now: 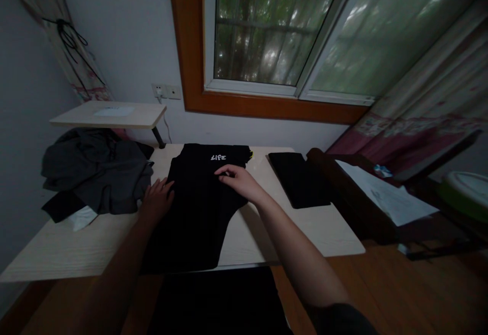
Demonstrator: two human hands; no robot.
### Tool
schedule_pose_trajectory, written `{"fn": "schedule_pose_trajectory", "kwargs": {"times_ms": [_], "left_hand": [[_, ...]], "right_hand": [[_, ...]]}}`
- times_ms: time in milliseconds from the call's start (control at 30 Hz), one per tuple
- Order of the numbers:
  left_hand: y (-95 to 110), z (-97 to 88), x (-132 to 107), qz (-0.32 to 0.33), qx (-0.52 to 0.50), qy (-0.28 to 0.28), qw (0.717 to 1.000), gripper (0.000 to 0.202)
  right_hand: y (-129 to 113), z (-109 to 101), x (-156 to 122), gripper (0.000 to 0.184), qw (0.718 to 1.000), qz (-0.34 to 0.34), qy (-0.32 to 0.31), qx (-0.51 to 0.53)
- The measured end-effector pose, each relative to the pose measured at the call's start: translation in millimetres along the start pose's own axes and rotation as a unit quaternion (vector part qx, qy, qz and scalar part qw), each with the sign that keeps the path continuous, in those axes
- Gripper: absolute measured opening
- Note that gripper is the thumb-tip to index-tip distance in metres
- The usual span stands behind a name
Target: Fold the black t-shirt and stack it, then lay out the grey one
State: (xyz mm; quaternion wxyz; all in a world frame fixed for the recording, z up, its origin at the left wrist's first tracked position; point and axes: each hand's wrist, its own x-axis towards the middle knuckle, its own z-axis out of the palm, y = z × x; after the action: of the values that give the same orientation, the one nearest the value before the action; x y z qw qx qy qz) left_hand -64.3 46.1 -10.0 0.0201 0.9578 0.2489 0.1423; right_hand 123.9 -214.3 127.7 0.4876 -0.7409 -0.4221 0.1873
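Observation:
A black cloth garment piece (194, 208) lies flat on the table, with white markings like figures near its far edge and a bit of yellow at its far right corner. My left hand (157, 198) rests at its left edge, fingers spread and flat. Over the upper right part is my right hand (238, 178), its index finger stretched out and the thumb apart from it, with no cloth visibly gripped. The near end of the piece reaches the table's front edge.
A heap of dark grey clothes (110, 172) sits on the left, under a small raised shelf (107, 115). Folded black cloth (299, 180) lies on the right of the pale table (316, 231). Further right, a white paper sheet (385, 192) rests on dark furniture.

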Motion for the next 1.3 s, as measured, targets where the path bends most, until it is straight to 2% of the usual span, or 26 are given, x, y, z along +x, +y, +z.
{"fn": "schedule_pose_trajectory", "kwargs": {"times_ms": [100, 167, 233, 300, 367, 400, 467, 567, 600, 667, 733, 833, 967, 1133, 1300], "left_hand": [[-1.7, 1.7, 1.2, 0.0, -0.002, -0.002, 1.0, 0.049], [-3.1, 2.1, 1.9, 0.0, -0.003, -0.007, 1.0, 0.049], [-4.5, 1.4, 2.4, 0.002, -0.003, -0.016, 1.0, 0.049], [-5.8, 0.3, 2.4, 0.003, -0.006, -0.023, 1.0, 0.048], [-7.1, -0.3, 2.2, 0.009, -0.013, -0.025, 1.0, 0.047], [-7.7, -0.2, 2.2, 0.012, -0.017, -0.022, 1.0, 0.047], [-9.0, 0.9, 2.1, 0.018, -0.023, -0.015, 0.999, 0.047], [-11.1, 3.4, 2.1, 0.021, -0.03, -0.008, 0.999, 0.047], [-11.8, 4.1, 2.2, 0.022, -0.033, -0.007, 0.999, 0.047], [-13.1, 4.8, 2.4, 0.026, -0.043, 0.001, 0.999, 0.046], [-13.8, 4.4, 2.9, 0.033, -0.059, 0.014, 0.998, 0.044], [-13.6, 2.3, 3.8, 0.033, -0.094, 0.04, 0.994, 0.04], [-14.0, -1.4, 5.9, 0.003, -0.129, 0.065, 0.989, 0.034], [-14.8, -7.3, 8.4, 0.031, -0.176, 0.014, 0.984, 0.04], [-8.7, -18.3, 4.8, 0.02, -0.223, -0.009, 0.975, 0.048]], "right_hand": [[-15.1, 34.5, 26.0, 0.024, 0.997, -0.061, -0.038, -0.039], [-20.5, 60.4, 31.7, 0.029, 0.993, -0.078, -0.08, -0.049], [-21.2, 83.6, 27.6, 0.037, 0.979, -0.067, -0.189, -0.031], [-16.9, 99.7, 17.6, 0.041, 0.947, -0.045, -0.319, -0.01], [-7.8, 105.8, 7.7, 0.04, 0.928, -0.019, -0.373, 0.004], [-1.7, 104.8, 4.5, 0.039, 0.93, -0.007, -0.367, 0.007], [13.0, 95.8, 2.8, 0.034, 0.955, 0.015, -0.297, -0.012], [38.7, 71.2, 8.2, 0.033, 0.985, 0.032, -0.11, -0.129], [47.4, 62.3, 10.0, 0.034, 0.982, 0.039, -0.041, -0.18], [63.8, 46.3, 11.2, 0.041, 0.958, 0.071, 0.071, -0.268], [77.3, 34.9, 9.4, 0.049, 0.929, 0.114, 0.129, -0.328], [90.1, 27.9, 5.3, 0.056, 0.906, 0.148, 0.156, -0.365], [94.3, 31.8, 5.3, 0.057, 0.909, 0.125, 0.139, -0.372], [93.6, 37.4, 8.2, 0.051, 0.913, 0.119, 0.095, -0.379], [97.2, 33.4, 3.4, 0.039, 0.919, 0.115, 0.062, -0.371]]}}
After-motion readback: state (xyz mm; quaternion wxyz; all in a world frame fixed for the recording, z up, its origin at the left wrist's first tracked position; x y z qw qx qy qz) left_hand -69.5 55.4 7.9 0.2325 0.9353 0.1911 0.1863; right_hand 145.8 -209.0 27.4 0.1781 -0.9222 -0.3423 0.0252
